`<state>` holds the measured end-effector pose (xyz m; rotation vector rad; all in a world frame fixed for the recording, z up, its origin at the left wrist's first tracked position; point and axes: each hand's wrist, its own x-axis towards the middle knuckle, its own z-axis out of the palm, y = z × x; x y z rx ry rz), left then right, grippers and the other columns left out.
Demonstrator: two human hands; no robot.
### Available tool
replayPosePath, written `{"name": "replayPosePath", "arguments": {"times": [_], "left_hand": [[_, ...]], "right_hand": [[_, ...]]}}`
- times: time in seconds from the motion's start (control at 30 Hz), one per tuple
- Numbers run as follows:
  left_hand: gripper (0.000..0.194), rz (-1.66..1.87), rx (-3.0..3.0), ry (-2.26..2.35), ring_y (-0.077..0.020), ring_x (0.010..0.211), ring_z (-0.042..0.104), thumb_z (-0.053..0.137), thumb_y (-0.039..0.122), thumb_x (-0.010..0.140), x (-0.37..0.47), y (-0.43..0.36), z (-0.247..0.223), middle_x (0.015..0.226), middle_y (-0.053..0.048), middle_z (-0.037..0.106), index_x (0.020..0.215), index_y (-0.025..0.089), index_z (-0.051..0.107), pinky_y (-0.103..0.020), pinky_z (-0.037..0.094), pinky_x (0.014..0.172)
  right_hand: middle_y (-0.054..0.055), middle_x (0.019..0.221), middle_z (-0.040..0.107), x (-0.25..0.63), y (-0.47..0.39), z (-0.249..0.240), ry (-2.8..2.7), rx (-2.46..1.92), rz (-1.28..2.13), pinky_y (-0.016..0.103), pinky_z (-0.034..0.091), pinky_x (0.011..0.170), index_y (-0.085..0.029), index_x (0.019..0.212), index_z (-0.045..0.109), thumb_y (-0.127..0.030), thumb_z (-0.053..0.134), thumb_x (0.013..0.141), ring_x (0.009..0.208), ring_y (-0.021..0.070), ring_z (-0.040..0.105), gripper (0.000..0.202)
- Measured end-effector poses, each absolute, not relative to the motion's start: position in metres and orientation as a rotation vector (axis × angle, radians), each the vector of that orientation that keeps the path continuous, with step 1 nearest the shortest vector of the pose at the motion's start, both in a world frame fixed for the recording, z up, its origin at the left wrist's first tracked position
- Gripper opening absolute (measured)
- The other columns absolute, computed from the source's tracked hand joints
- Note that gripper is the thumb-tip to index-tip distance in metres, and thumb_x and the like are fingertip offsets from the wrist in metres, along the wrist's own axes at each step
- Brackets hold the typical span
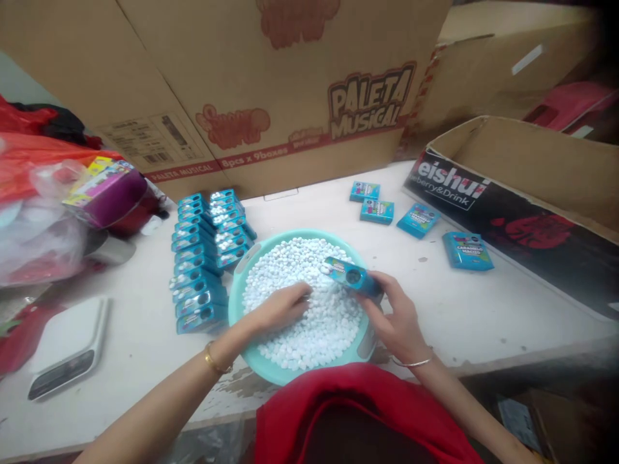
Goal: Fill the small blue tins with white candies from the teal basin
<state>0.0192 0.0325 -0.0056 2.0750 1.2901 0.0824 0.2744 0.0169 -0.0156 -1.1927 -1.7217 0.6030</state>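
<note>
A round turquoise basin [238, 299] full of small white candies [285, 351] stands in front of me. My left hand [285, 306] is down in the candies, its fingers curled around some of them; the fingertips are partly buried. Over the basin's right side, my right hand [394, 316] grips a small blue candy box [351, 276]. The box lies tilted, with a dark round window facing up and its far end close above the candies. Left of the basin, two rows of similar blue boxes [200, 280] stand close together, several with white candies showing at their tops.
Several flat blue packs [468, 251] lie to the right, beside a black-printed open carton [512, 212]. A large cardboard box [290, 84] walls off the back. At left are a white scale [70, 341], a purple box [111, 193] and plastic bags [43, 225].
</note>
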Motion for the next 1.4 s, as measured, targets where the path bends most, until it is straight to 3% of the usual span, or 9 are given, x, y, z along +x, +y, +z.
{"name": "replayPosePath", "arguments": {"times": [0.13, 0.3, 0.5, 0.7, 0.87, 1.0, 1.13, 1.27, 1.4], "left_hand": [[0.02, 0.15, 2.035, 1.247, -0.0189, 0.085, 0.057, 0.046, 0.034, 0.097, -0.004, 0.03, 0.029, 0.098, -0.006, 0.062, 0.107, 0.019, 0.055, -0.032, 0.047, 0.078], [0.021, 0.198, 2.089, 1.284, -0.0169, 0.087, 0.059, 0.047, 0.035, 0.098, -0.027, 0.024, 0.088, 0.099, -0.004, 0.063, 0.109, 0.019, 0.056, -0.03, 0.047, 0.078], [0.019, -0.069, 2.368, 1.305, -0.018, 0.083, 0.061, 0.044, 0.033, 0.099, -0.012, 0.03, 0.139, 0.095, -0.005, 0.065, 0.105, 0.02, 0.058, -0.03, 0.045, 0.071], [0.013, -0.501, 2.621, 1.391, -0.0176, 0.058, 0.055, 0.048, 0.01, 0.088, 0.03, 0.025, 0.171, 0.078, -0.004, 0.061, 0.086, 0.02, 0.056, -0.031, 0.036, 0.054], [0.019, -0.38, 2.658, 1.395, -0.0177, 0.059, 0.055, 0.046, 0.008, 0.084, 0.032, 0.02, 0.188, 0.08, -0.004, 0.061, 0.087, 0.022, 0.058, -0.031, 0.036, 0.054], [0.013, -0.306, 2.519, 1.63, -0.0217, 0.069, 0.058, 0.045, 0.023, 0.091, -0.01, 0.033, 0.153, 0.087, -0.006, 0.061, 0.09, 0.021, 0.058, -0.031, 0.038, 0.057], [0.012, -0.29, 2.213, 1.597, -0.0247, 0.08, 0.06, 0.045, 0.018, 0.087, -0.033, 0.04, 0.073, 0.088, -0.009, 0.063, 0.081, 0.018, 0.055, -0.033, 0.043, 0.067], [0.014, -0.14, 2.126, 1.455, -0.0232, 0.088, 0.061, 0.043, 0.024, 0.093, -0.009, 0.03, 0.007, 0.098, -0.008, 0.065, 0.096, 0.02, 0.056, -0.034, 0.047, 0.079], [0.019, 0.064, 2.059, 1.33, -0.0216, 0.094, 0.061, 0.042, 0.025, 0.095, 0.025, 0.023, -0.012, 0.106, -0.007, 0.065, 0.108, 0.021, 0.055, -0.033, 0.048, 0.084]], "right_hand": [[0.007, 0.111, 0.066, 0.277, 0.017, -0.015, -1.715, -1.203, 0.595, 0.043, 0.055, 0.089, -0.025, 0.121, 0.057, -0.024, 0.058, 0.09, 0.1, 0.0257, 0.065, 0.031], [0.008, 0.116, 0.066, 0.271, 0.019, -0.014, -1.777, -1.133, 0.63, 0.046, 0.053, 0.095, -0.026, 0.124, 0.055, -0.02, 0.055, 0.091, 0.107, 0.0268, 0.063, 0.034], [0.009, 0.122, 0.065, 0.258, 0.017, -0.016, -1.898, -0.998, 0.641, 0.05, 0.052, 0.101, -0.025, 0.128, 0.052, -0.013, 0.051, 0.089, 0.115, 0.0271, 0.061, 0.041], [0.01, 0.124, 0.065, 0.255, 0.014, -0.02, -1.894, -0.965, 0.665, 0.052, 0.05, 0.103, -0.025, 0.13, 0.052, -0.013, 0.052, 0.089, 0.117, 0.0274, 0.061, 0.043], [0.009, 0.123, 0.065, 0.255, 0.012, -0.022, -1.846, -0.978, 0.706, 0.049, 0.05, 0.104, -0.025, 0.13, 0.052, -0.015, 0.053, 0.09, 0.117, 0.0266, 0.061, 0.041], [0.008, 0.125, 0.064, 0.26, 0.01, -0.02, -1.784, -1.014, 0.731, 0.045, 0.05, 0.103, -0.026, 0.13, 0.053, -0.017, 0.054, 0.092, 0.118, 0.0251, 0.06, 0.039], [0.006, 0.123, 0.064, 0.269, 0.011, -0.015, -1.73, -1.066, 0.718, 0.04, 0.05, 0.102, -0.026, 0.128, 0.054, -0.017, 0.056, 0.092, 0.115, 0.0235, 0.061, 0.038], [0.005, 0.117, 0.066, 0.274, 0.014, -0.013, -1.702, -1.125, 0.642, 0.039, 0.052, 0.097, -0.026, 0.124, 0.055, -0.02, 0.06, 0.091, 0.107, 0.0232, 0.063, 0.034], [0.005, 0.113, 0.067, 0.276, 0.015, -0.012, -1.692, -1.167, 0.59, 0.038, 0.053, 0.093, -0.026, 0.122, 0.056, -0.02, 0.061, 0.09, 0.102, 0.0229, 0.064, 0.033]]}}
